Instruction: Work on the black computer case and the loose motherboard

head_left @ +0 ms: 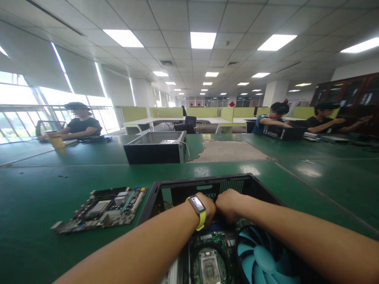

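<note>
Both my hands reach down into an open black computer case (177, 185) in front of me. My left hand (209, 209), with a yellow-strapped watch on the wrist, and my right hand (229, 204) are side by side, touching, bent downward inside the case. Their fingers are hidden below the knuckles. Inside the case lies a green motherboard (207, 256) with a bare processor socket and a blue cooling fan (260, 256) at the right.
A loose motherboard (103, 209) lies on the green table (44, 197) left of the case. A second open case (155, 148) stands farther back. Three people sit at the far tables, one left, two right. A worn bare patch marks the tabletop centre.
</note>
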The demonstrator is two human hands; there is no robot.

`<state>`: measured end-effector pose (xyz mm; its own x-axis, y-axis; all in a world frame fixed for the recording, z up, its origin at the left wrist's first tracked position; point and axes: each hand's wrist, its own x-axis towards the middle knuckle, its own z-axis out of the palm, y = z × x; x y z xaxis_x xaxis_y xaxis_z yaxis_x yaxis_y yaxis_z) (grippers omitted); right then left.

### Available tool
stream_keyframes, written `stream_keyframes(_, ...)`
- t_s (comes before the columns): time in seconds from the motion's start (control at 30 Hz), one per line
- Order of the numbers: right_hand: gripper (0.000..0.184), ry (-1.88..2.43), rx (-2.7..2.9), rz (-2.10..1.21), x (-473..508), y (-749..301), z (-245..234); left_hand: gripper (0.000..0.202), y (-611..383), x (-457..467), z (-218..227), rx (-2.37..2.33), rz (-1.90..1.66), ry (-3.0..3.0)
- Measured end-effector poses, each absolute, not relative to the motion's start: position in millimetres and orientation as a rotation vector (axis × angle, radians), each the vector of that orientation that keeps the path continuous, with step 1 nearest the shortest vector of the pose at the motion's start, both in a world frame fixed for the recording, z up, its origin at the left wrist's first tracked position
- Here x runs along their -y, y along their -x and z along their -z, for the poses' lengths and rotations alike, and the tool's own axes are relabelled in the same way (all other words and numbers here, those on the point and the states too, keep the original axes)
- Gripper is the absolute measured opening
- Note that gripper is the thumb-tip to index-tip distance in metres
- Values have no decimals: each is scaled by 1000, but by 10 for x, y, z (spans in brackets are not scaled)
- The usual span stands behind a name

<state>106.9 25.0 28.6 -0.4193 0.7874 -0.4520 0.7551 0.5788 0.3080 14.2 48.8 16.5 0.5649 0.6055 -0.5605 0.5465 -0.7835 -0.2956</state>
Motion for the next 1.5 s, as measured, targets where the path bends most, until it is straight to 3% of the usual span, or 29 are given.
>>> stream_keyframes(0.9,38,-1229,-2266,-107,-287,-1085,-202,51,-166,-442,-190,975,-1051,2720)
stream_keyframes(1.5,38,-1267,-2247,-85,-298,-1082,-207,28,-176,-385,-192,979,-1021,2667)
